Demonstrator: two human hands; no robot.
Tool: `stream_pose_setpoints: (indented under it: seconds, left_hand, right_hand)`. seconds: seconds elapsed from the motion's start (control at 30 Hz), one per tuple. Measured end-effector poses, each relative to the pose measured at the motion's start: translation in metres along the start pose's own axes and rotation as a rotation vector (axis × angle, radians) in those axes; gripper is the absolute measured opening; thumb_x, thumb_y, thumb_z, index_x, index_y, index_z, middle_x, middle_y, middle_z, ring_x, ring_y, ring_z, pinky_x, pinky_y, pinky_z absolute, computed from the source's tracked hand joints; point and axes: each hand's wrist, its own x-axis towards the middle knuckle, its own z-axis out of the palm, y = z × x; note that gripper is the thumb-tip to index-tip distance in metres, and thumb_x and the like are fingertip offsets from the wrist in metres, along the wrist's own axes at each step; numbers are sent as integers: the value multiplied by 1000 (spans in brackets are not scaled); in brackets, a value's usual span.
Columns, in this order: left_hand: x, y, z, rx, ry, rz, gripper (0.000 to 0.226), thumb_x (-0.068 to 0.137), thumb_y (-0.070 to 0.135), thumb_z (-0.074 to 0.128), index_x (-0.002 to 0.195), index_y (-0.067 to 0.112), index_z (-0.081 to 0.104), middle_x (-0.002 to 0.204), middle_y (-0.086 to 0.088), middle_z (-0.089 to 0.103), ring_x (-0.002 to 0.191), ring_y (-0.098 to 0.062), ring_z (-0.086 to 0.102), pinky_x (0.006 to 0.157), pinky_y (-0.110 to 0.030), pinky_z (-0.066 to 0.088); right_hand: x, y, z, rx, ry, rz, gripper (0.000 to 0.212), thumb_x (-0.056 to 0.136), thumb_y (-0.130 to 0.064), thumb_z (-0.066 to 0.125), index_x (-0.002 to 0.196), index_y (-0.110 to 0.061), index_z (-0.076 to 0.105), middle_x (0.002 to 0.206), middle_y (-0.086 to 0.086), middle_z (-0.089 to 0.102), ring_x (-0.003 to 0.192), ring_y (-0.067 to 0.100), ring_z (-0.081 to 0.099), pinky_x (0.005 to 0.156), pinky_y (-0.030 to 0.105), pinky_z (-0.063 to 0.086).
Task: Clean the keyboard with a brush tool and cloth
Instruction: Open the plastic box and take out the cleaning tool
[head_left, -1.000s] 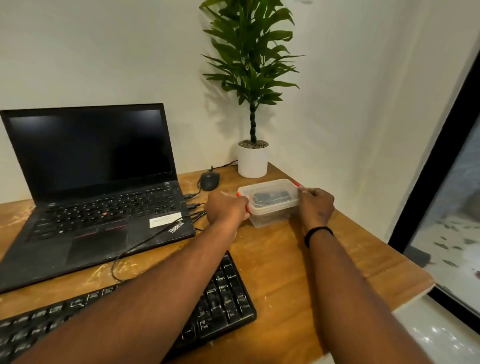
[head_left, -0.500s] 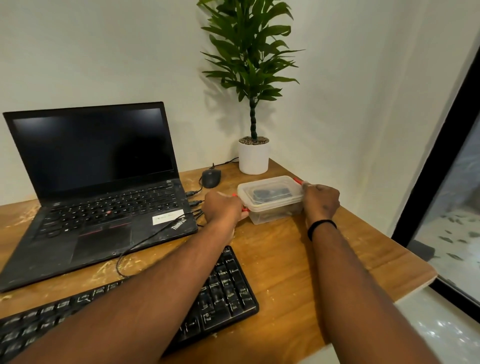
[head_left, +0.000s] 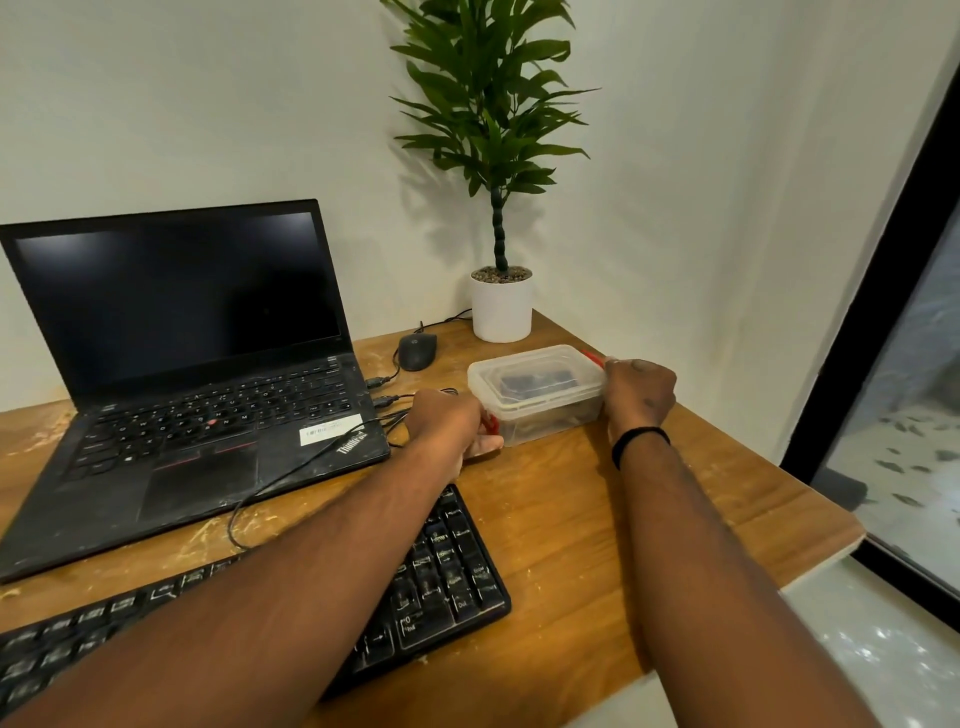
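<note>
Left hand (head_left: 445, 422) and right hand (head_left: 639, 392) grip opposite red-clipped ends of the lidded clear plastic box (head_left: 535, 392), near the wooden desk (head_left: 597, 519)'s right edge, beyond the black keyboard (head_left: 441, 571)

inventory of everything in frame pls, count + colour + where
Clear plastic lidded box with red clips: 1, clear with dark contents, back right of desk, held at both ends.
Black external keyboard: 1, black, near edge of desk, under left forearm.
Black open laptop: 1, black, screen dark, left of desk.
Black corded mouse: 1, black, behind the box, beside the laptop.
Green potted plant in white pot: 1, back corner.
Black cables: several, black, by the laptop's right side.
Wooden desk: 1, brown.
Left hand: 1, grips the box's left end.
Right hand: 1, black wristband, grips the box's right end.
</note>
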Motion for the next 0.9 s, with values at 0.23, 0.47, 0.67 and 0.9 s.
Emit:
stream_pose_setpoints:
  seconds: [0.23, 0.47, 0.67, 0.9]
  left_hand:
    - [-3, 4, -4, 15, 67, 69, 17, 91, 4, 64, 107, -2, 64, 93, -18, 73, 45, -19, 67, 41, -28, 56]
    - [-10, 3, -3, -9, 76, 134, 27, 85, 16, 78, 99, -3, 65, 77, -17, 70, 43, -15, 56, 40, -23, 45]
    - [-19, 6, -6, -39, 125, 163, 22, 83, 19, 81, 90, 3, 68, 64, -11, 68, 44, -16, 53, 43, -25, 45]
    - [-58, 15, -20, -152, -6, 214, 7, 92, 2, 66, 96, 7, 70, 76, -16, 75, 51, -18, 67, 48, -29, 54]
  right_hand:
    - [1, 1, -5, -24, 100, 8, 17, 93, -6, 55, 80, -8, 65, 86, 7, 65, 80, 24, 63, 69, 27, 50]
    - [-3, 4, 2, -472, 97, -208, 41, 96, -42, 52, 92, -10, 77, 104, 10, 68, 104, 31, 51, 83, 40, 46]
    - [-12, -1, -6, -464, 84, -305, 34, 96, -37, 54, 103, -12, 76, 116, 15, 59, 110, 34, 50, 86, 36, 43]
    - [-28, -6, -22, -229, 97, -396, 42, 100, -36, 51, 72, -8, 63, 73, 5, 62, 69, 22, 52, 64, 28, 33]
